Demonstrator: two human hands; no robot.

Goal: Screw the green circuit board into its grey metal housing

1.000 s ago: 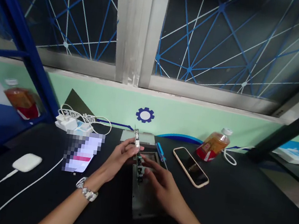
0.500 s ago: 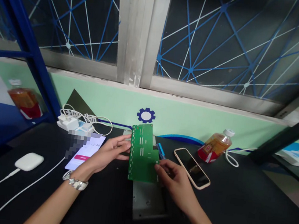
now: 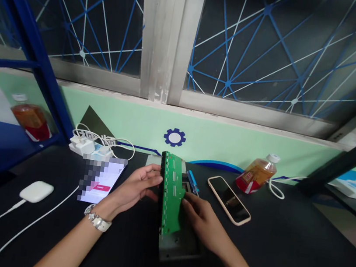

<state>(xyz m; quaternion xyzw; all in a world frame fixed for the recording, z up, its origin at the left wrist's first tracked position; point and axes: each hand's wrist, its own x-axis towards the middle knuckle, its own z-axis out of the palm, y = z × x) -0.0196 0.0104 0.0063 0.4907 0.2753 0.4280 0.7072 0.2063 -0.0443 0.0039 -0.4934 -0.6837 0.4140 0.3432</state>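
Indoors, at a black desk (image 3: 283, 254) below a grey-framed window (image 3: 160, 34), a person held a green circuit board (image 3: 171, 192) up on its long edge in the head-worn camera's view, tilted and clear of the desk's far end. The left hand (image 3: 134, 187), a silver wristwatch (image 3: 96, 221) on its wrist, curled its fingers against the board's left side, while the right hand (image 3: 201, 223) gripped the right side with its fingers. Both hands were closed on the board, which stood between them. Its lower end overlapped a grey metal plate (image 3: 178, 247) lying on the desk; whether the two touched could not be told. Just right of the board lay a blue-handled screwdriver (image 3: 193, 182), its tip partly hidden, and beyond it a gold-edged smartphone (image 3: 228, 200), face up with a dark screen. A plastic drink bottle (image 3: 256, 173) with a red label lay on its side near the wall. Left of the hands rested a second smartphone (image 3: 101, 184), its lit screen partly pixelated, with a white charger (image 3: 81, 144) and tangled cable behind it. Further left sat a white earbud case (image 3: 36, 191) on a white cable (image 3: 39, 215).
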